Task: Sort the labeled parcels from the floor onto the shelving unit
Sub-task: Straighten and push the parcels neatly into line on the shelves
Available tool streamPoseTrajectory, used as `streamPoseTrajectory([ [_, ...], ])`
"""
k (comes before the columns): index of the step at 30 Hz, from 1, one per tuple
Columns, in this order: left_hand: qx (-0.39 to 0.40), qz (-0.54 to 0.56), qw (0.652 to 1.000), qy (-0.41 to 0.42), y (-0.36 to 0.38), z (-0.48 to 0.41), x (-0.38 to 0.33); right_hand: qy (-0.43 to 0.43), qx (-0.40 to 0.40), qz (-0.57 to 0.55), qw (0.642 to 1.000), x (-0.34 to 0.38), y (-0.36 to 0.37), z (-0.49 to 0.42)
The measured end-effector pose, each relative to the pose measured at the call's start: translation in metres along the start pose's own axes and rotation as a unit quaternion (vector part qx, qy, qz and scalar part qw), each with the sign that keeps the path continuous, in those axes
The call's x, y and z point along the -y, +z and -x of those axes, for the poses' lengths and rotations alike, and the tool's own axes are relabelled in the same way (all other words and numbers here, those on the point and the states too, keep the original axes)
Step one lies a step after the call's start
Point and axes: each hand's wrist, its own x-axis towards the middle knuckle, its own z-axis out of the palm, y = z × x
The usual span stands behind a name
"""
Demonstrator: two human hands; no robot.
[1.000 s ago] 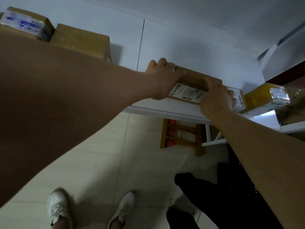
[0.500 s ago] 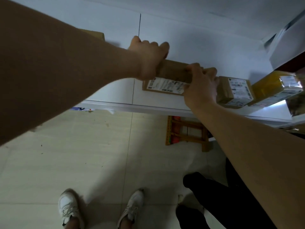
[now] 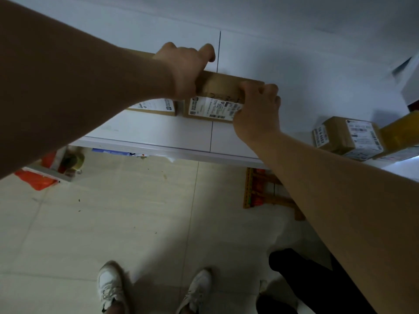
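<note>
Floor by the feet: white shoes (image 3: 113, 288) on pale tile, with a dark heap (image 3: 317, 286) to the right that I can't make out.
Under the ledge: a wooden rack (image 3: 260, 189), and a red bag (image 3: 36, 177) off to the left.
Shelf (image 3: 158, 134): a white top; the parcel sits on it well back from the front lip.
Right hand (image 3: 258, 109): fingers curled round the parcel's right end, over the label corner.
Parcel (image 3: 217, 87): brown carton, printed label facing the person, held at both ends.
Left hand (image 3: 186, 69): fingers hooked over the far top edge at the left end.
Neighbour carton (image 3: 154, 107): just beside the parcel's left end; whether they touch I can't tell.
Off right: a taped box (image 3: 349, 137) and a yellow packet (image 3: 399, 130), well apart.
Risk: sliding further left would likely shove the neighbour askew. Letting go unevenly might tip the carton forward or turn its label away.
</note>
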Motion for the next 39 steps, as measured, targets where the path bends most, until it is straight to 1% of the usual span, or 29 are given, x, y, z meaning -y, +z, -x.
streamPoseTrajectory([
  [4, 0.002, -0.01, 1.0, -0.012, 0.006, 0.006, 0.012, -0.013, 0.008, -0.003, 1.0, 0.012, 0.005, -0.002],
  [9, -0.001, -0.01, 1.0, -0.012, 0.005, 0.009, 0.015, -0.026, -0.001, 0.01, 1.0, 0.014, 0.008, -0.005],
  [12, -0.003, -0.043, 0.999, -0.007, 0.005, 0.013, 0.005, -0.034, -0.004, 0.008, 0.999, 0.01, 0.005, -0.002],
  [15, -0.023, -0.081, 0.996, 0.024, 0.005, 0.018, -0.017, -0.041, -0.014, 0.03, 0.999, 0.005, 0.0, 0.001],
  [18, -0.041, -0.083, 0.992, 0.091, 0.008, 0.018, -0.054, -0.035, -0.045, 0.038, 0.998, -0.011, -0.007, 0.008],
  [20, -0.042, -0.066, 0.99, 0.12, 0.012, 0.014, -0.086, -0.007, -0.065, 0.025, 0.998, -0.031, -0.016, 0.016],
  [23, -0.012, -0.051, 0.987, 0.15, 0.021, 0.005, -0.136, 0.05, -0.075, 0.038, 0.995, -0.075, -0.03, 0.026],
  [26, 0.019, -0.053, 0.978, 0.202, 0.034, -0.007, -0.181, 0.126, -0.083, 0.051, 0.987, -0.124, -0.048, 0.028],
  [29, 0.047, -0.042, 0.971, 0.23, 0.042, -0.022, -0.216, 0.17, -0.063, 0.096, 0.979, -0.172, -0.067, 0.025],
  [33, 0.068, -0.045, 0.967, 0.241, 0.047, -0.044, -0.251, 0.242, -0.081, 0.048, 0.966, -0.219, -0.085, 0.026],
  [37, 0.083, -0.076, 0.956, 0.272, 0.054, -0.056, -0.268, 0.277, -0.007, 0.028, 0.96, -0.249, -0.091, 0.021],
  [39, 0.093, -0.083, 0.951, 0.284, 0.057, -0.058, -0.27, 0.291, 0.01, -0.025, 0.956, -0.249, -0.09, 0.014],
])
